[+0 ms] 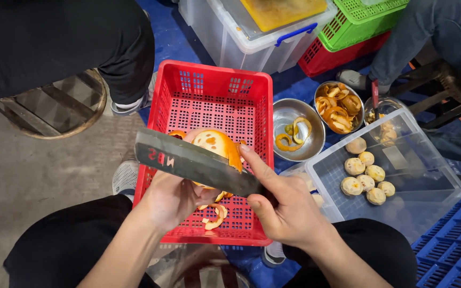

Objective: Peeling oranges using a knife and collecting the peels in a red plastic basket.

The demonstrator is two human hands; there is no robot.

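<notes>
Half-peeled orange (215, 145) is gripped in left hand (173, 198); cleaver (196, 162) is clamped in right hand (284, 208), blade laid across orange, red crate (209, 90) beneath both.

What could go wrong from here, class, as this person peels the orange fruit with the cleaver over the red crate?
1. The cleaver blade lies against the left hand cupping the orange fruit; a slip might cut it.
2. The right hand thumb rests by the blade.
3. Peel might drop through the red crate holes.
</notes>
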